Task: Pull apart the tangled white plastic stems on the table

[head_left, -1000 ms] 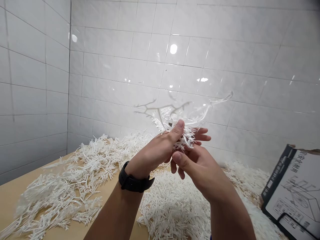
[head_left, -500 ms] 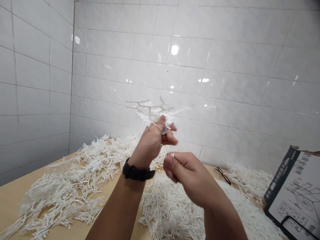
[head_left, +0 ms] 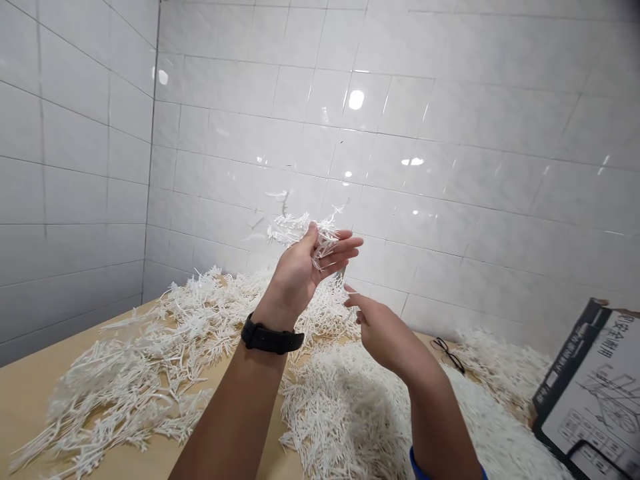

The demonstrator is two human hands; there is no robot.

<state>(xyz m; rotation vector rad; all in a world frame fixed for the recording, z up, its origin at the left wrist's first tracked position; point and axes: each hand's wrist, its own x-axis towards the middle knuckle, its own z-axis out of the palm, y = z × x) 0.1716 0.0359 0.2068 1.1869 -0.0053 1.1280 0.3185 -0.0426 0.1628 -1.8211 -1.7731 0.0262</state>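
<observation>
My left hand (head_left: 306, 265), with a black watch (head_left: 270, 337) on its wrist, is raised above the table and holds a bunch of white plastic branch pieces (head_left: 295, 228) between thumb and fingers. Just below and to the right, my right hand (head_left: 381, 328) is lower, palm turned away, with its fingers loosely stretched toward the left hand and nothing visible in them. Beneath both hands lie heaps of the same white plastic sprigs (head_left: 345, 407) on a wooden table (head_left: 20, 393).
A second spread of white sprigs (head_left: 150, 360) covers the table's left side up to the tiled wall (head_left: 450, 133). A printed cardboard box (head_left: 595, 393) stands at the right edge. Black glasses (head_left: 447, 353) lie among the sprigs behind my right hand.
The hands, joined on the branch a second ago, have come apart. The left hand keeps the white pieces and has opened its fingers somewhat; the right hand has dropped lower and uncurled.
</observation>
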